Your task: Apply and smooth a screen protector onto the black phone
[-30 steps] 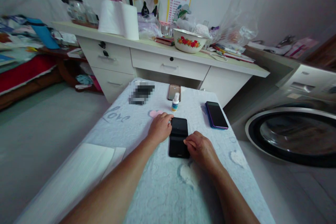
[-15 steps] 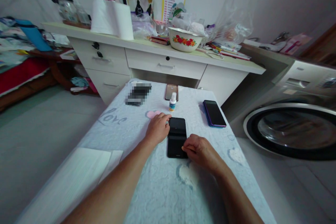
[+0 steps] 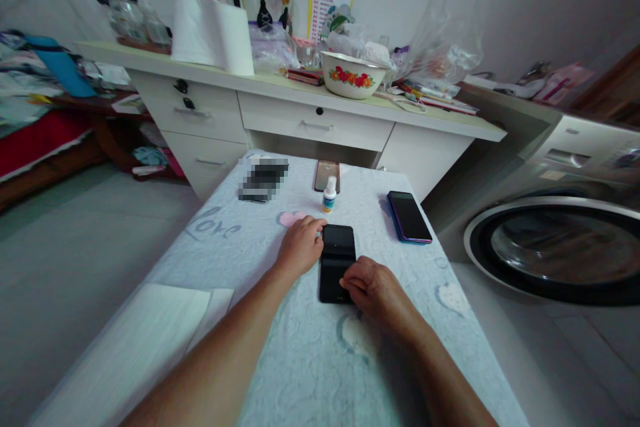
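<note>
A black smartphone (image 3: 336, 250) lies flat on the cloth-covered table, screen up. My left hand (image 3: 301, 245) grips its upper left edge, fingers bent against the side and corner. Over the lower right part of the screen is my right hand (image 3: 369, 285), with thumb and fingertips pinched together. Whatever is in that pinch, if anything, is too small to make out. Just beyond the phone stands a small white-capped bottle (image 3: 329, 195) with a blue and yellow label. Behind the bottle lies a brownish phone case (image 3: 327, 175).
Another phone (image 3: 410, 217) lies at the table's right edge. A blurred-out dark item (image 3: 264, 180) sits at the far left. Behind the table stands a white desk (image 3: 315, 125) carrying a flowered bowl (image 3: 354, 75) and paper rolls (image 3: 213, 35). A washing machine (image 3: 565, 213) is on the right.
My right hand has shifted slightly left, further over the lower part of the phone screen. My left hand stays at the phone's edge.
</note>
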{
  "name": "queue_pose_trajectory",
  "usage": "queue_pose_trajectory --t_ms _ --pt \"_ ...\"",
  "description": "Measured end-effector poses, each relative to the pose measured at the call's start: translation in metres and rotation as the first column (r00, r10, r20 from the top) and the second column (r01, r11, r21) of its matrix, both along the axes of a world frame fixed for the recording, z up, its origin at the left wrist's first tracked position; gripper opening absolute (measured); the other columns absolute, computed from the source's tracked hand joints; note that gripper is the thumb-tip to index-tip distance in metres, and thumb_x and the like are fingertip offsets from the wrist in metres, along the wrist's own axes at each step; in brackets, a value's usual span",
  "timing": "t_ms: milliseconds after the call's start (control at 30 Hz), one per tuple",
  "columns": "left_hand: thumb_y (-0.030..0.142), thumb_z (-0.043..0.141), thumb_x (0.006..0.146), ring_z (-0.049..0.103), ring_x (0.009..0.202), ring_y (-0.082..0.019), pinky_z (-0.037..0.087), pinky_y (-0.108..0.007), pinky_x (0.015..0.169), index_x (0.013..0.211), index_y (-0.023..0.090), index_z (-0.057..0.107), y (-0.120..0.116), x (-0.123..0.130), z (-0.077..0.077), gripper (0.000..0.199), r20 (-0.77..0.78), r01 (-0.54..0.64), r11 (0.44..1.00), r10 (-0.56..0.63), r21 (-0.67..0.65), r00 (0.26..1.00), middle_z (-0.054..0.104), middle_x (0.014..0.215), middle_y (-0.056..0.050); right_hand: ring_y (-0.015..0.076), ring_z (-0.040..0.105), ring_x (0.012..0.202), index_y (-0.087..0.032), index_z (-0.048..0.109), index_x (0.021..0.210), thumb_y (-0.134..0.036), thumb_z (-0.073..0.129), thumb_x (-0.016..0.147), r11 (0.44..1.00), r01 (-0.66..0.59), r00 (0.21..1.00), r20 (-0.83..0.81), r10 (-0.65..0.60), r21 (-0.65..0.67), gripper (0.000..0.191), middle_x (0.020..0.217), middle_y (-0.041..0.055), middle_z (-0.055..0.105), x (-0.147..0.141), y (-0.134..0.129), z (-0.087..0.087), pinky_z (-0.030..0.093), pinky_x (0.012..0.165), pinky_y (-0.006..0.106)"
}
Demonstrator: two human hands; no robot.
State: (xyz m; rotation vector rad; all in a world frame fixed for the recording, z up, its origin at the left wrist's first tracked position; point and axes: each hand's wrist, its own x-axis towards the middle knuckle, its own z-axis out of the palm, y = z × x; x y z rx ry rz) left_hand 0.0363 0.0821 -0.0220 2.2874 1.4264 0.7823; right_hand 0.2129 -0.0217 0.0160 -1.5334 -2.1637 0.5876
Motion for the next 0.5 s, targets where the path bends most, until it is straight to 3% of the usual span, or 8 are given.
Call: queue_pose_trajectory --t_ms 267,500 --pt "0.006 0.049 0.074 0.058 0.099 -0.019 0.046 -0.032 0.092 0.110 0.019 0.062 0.000 0.000 0.001 0.041 -0.004 0.002 1.000 -0.002 0.002 1.000 0.063 0.102 -0.006 0.0127 0.055 0.072 -0.019 0.065 0.082 -0.017 0.056 0.085 0.991 0.116 0.992 0.036 -0.118 0.070 0.011 0.079 0.0016 0.058 0.014 0.007 -0.005 0.039 0.065 0.023" --pt "0.006 0.049 0.074 0.058 0.095 -0.019 0.047 -0.032 0.089 0.111 0.018 0.062 0.001 0.000 0.000 0.041 0.007 0.003 1.000 -0.003 0.001 1.000 0.063 0.102 -0.006 0.0124 0.056 0.071 -0.018 0.063 0.077 -0.016 0.058 0.083 1.000 0.021 1.000 0.014 -0.021 0.005 0.008 0.075 0.0004 0.060 0.023 0.006 0.003 0.039 0.065 0.023"
